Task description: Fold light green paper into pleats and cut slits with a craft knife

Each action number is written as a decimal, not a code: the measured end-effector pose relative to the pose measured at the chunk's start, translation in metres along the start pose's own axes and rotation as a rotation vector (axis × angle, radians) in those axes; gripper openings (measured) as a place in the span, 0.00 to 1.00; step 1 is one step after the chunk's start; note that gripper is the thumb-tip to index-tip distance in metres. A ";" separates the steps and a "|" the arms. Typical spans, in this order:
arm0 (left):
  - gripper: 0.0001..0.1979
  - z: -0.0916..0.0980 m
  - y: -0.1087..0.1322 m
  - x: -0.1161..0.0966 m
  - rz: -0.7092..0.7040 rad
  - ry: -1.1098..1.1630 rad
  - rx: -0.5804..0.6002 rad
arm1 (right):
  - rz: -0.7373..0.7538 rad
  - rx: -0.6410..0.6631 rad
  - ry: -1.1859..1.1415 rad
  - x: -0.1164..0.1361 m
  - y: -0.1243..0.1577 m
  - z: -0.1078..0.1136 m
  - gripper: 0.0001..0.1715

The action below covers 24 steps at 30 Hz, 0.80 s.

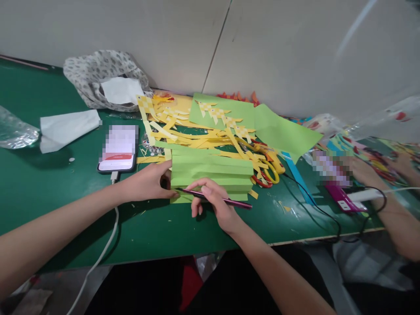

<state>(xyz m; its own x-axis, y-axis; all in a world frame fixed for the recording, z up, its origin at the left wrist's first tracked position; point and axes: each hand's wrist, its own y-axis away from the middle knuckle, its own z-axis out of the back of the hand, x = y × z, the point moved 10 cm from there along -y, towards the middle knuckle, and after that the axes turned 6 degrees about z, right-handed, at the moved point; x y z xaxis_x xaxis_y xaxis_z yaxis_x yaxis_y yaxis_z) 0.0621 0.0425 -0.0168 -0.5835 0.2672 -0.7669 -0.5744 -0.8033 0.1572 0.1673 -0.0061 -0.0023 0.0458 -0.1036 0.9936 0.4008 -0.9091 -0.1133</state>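
Observation:
A light green sheet of paper (210, 168) with sideways fold creases lies in front of me on the green table. My left hand (149, 181) grips its left edge, thumb near the lower corner and the other fingers partly hidden. In my right hand (215, 199) is a dark pink pen (238, 203), its tip at the paper's lower left part. Just behind the sheet are yellow paper strips (197, 142) and yellow-and-white checked woven paper pieces (216, 114). Scissors with red and yellow handles (272, 170) lie by the sheet's right edge.
A charging phone (118, 151) lies left, its white cable (110, 238) running off the table's front. Farther back are a patterned cloth bag (98, 74) and more green paper (282, 131). A yellow glue gun (275, 161) sits right, near another person's arms (380, 197) and a purple power bank (343, 199).

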 end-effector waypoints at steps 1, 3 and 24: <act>0.18 0.000 0.000 0.001 -0.002 -0.009 0.011 | 0.008 0.001 -0.021 -0.002 0.000 0.000 0.21; 0.19 0.000 0.000 0.002 0.000 -0.013 0.044 | 0.034 -0.009 -0.024 -0.004 -0.001 0.002 0.24; 0.18 0.000 0.002 -0.002 -0.079 0.091 0.163 | -0.110 -0.287 0.191 -0.009 -0.005 0.016 0.17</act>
<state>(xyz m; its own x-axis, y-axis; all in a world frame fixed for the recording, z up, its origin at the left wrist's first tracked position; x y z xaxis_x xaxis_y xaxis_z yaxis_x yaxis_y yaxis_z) 0.0622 0.0401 -0.0151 -0.4832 0.2707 -0.8326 -0.7057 -0.6833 0.1874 0.1796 0.0061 -0.0103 -0.1657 -0.0478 0.9850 0.1192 -0.9925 -0.0281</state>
